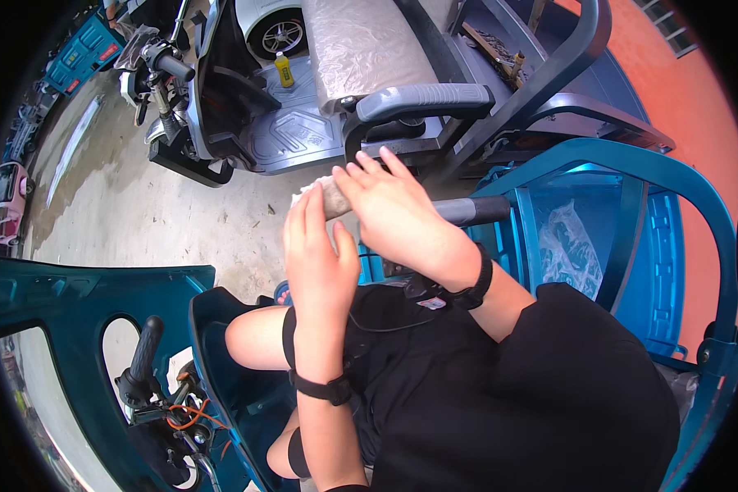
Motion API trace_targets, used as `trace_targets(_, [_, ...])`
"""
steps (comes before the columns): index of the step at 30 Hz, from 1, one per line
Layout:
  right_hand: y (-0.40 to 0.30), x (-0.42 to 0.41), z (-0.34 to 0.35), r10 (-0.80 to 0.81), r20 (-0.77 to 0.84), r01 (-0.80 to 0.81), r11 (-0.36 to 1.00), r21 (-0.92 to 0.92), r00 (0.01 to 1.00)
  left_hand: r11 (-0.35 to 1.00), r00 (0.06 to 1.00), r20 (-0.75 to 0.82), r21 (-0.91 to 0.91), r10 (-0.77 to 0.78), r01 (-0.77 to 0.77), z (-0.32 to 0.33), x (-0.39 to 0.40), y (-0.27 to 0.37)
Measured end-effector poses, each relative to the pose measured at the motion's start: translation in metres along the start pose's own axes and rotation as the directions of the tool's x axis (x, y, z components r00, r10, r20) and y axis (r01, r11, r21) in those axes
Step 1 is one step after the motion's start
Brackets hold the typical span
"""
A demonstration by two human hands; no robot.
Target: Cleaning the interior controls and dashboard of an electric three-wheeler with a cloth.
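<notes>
A greyish, rough-looking piece with a ragged white edge (336, 200) is between my two hands; its material cannot be told. The fingers of my left hand (318, 246) lie over its left end, back of the hand up. My right hand (390, 206) reaches in from the right, with its fingertips at the piece's other end and its fingers partly spread; its palm is hidden. Just behind the right hand runs a grey padded armrest (476, 211), roughly in line with the piece; whether they join is hidden. Both wrists wear black bands.
Around me is a blue three-wheeler with a handlebar grip (144, 357) and a cargo bed holding clear plastic (569, 249). Across from me stands a grey three-wheeler with a plastic-wrapped seat (369, 49), an armrest (424, 101) and a yellow bottle (284, 69). A person is at the top left.
</notes>
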State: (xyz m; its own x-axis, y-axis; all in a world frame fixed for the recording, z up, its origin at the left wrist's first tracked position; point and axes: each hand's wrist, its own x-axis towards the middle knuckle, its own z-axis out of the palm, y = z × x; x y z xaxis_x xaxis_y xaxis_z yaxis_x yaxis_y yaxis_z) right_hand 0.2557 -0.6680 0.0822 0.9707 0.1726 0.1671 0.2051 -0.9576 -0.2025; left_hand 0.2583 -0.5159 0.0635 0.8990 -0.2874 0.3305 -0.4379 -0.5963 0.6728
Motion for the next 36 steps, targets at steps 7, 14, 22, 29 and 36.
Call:
trace_targets(7, [0.087, -0.027, -0.048, 0.621, 0.383, -0.474, 0.777, -0.413, 0.684, 0.981, 0.877, 0.477, -0.192, 0.063, 0.034, 0.141, 0.003, 0.065])
trace_targets(14, [0.06, -0.033, -0.031, 0.425, 0.449, -0.313, 0.9, -0.305, 0.786, 0.972, 0.966, 0.167, 0.093, 0.198, -0.215, 0.123, -0.017, 0.033])
trace_targets(22, [0.026, -0.006, 0.03, 0.07, 0.479, -0.199, 0.954, 0.224, 0.875, 0.991, 0.987, 0.09, 0.006, -0.131, 0.131, 0.075, -0.044, -0.05])
trace_targets(29, [0.029, -0.014, 0.059, -0.127, 0.246, 0.083, 0.98, 0.183, 0.961, 0.947, 0.968, 0.049, -0.199, -0.248, 0.252, 0.078, -0.055, -0.057])
trace_targets(36, [0.031, -0.023, 0.077, -0.102, -0.067, 0.105, 0.994, 0.03, 0.992, 0.878, 0.962, 0.161, -0.396, -0.221, 0.268, 0.076, -0.049, -0.071])
